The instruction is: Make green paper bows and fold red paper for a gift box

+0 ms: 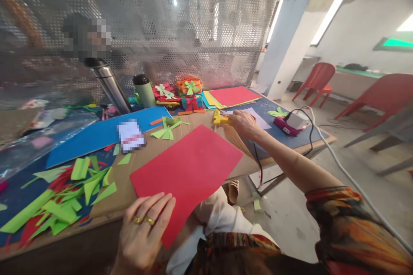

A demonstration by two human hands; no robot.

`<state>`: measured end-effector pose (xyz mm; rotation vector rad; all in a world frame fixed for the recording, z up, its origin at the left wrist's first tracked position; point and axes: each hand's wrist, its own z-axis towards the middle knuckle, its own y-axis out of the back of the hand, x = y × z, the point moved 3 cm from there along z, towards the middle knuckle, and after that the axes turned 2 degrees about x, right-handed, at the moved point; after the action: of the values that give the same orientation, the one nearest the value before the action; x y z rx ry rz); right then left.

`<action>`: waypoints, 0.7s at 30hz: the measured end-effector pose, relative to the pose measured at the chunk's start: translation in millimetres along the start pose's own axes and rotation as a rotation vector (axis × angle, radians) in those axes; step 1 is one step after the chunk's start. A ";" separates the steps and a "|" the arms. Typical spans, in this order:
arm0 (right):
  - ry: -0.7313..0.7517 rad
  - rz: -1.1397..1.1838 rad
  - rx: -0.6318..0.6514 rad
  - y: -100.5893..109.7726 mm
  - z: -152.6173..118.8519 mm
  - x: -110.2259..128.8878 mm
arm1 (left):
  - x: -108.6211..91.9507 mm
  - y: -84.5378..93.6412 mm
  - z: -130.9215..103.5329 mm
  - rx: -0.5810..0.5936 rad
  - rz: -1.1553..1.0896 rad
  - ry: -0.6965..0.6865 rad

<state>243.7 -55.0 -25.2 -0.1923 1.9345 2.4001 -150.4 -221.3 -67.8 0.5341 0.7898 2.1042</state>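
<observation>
My left hand [145,227], with two gold rings, grips the near left edge of a red paper sheet [193,163]. Its fingers lie over the top; the thumb is hidden. The sheet reaches past the table's front edge, over my lap. Farther right, my right hand [244,122] is closed on a yellow glue gun [220,118], whose nozzle end points left. A dark cord hangs from below that hand. Under the sheet lies brown cardboard [125,184]. A green paper bow [167,128] sits just beyond the sheet.
Green paper scraps [64,206] are heaped at left, near a blue board [103,133]. Behind stand a steel flask [108,81], a green bottle [144,91], decorated paper pieces [190,90] and stacked coloured sheets [234,96]. A purple power strip [287,126] with cables lies right.
</observation>
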 end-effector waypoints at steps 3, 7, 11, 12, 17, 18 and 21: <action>-0.028 0.043 -0.086 12.1 -10.8 -29.0 | 8.2 -0.9 -0.4 0.027 -0.015 -0.008; -0.083 0.117 -0.201 22.6 -35.4 -72.1 | 15.7 -5.2 4.4 0.062 -0.022 -0.026; -0.101 0.208 -0.288 18.0 -62.3 -93.6 | 20.2 -14.5 16.4 0.096 -0.049 -0.033; -0.105 0.234 -0.314 16.3 -67.2 -95.7 | 21.8 -16.6 20.6 0.104 -0.073 -0.035; -0.124 0.375 -0.440 14.3 -68.8 -100.4 | 39.8 -23.7 47.9 0.297 -0.164 -0.075; -0.127 0.404 -0.460 15.0 -64.9 -101.5 | 44.4 -25.6 56.1 0.345 -0.161 -0.089; -0.134 0.487 -0.512 16.5 -50.4 -105.8 | 52.1 -41.3 97.0 0.395 -0.141 -0.089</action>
<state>349.7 -103.9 -6.0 0.4664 1.3930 3.0796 -99.9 -125.6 -21.8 0.7515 1.1652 1.7885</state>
